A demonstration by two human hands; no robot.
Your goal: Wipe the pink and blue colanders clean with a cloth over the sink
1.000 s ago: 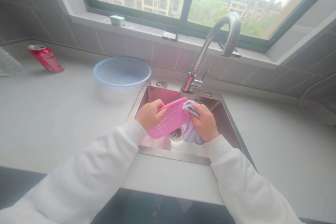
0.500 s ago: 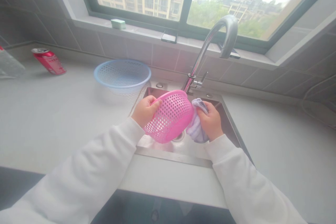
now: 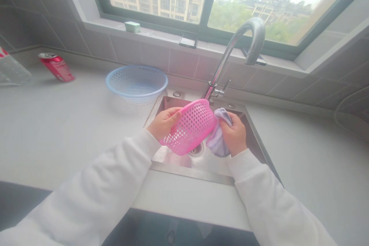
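Over the steel sink (image 3: 253, 138) I hold a pink perforated basket (image 3: 190, 128) tilted on its side, its underside facing me. My left hand (image 3: 163, 123) is closed on the basket's rim at the left. My right hand (image 3: 235, 134) is closed on a pale lilac cloth (image 3: 216, 140), which is pressed against the basket's right side. The sink drain (image 3: 197, 149) shows just below the basket. White sleeves cover both of my arms.
A chrome tap (image 3: 233, 48) arches over the sink's back. A blue basket (image 3: 137, 81) stands on the counter left of the sink. A red can (image 3: 57, 67) lies further left near a clear plastic item (image 3: 11, 71). A green soap box (image 3: 132, 27) and a phone (image 3: 188, 41) rest on the windowsill.
The pink basket was turned from nearly edge-on to show its rounded underside, then tipped slightly. My right hand with the cloth shifted up and to the right along the basket's side.
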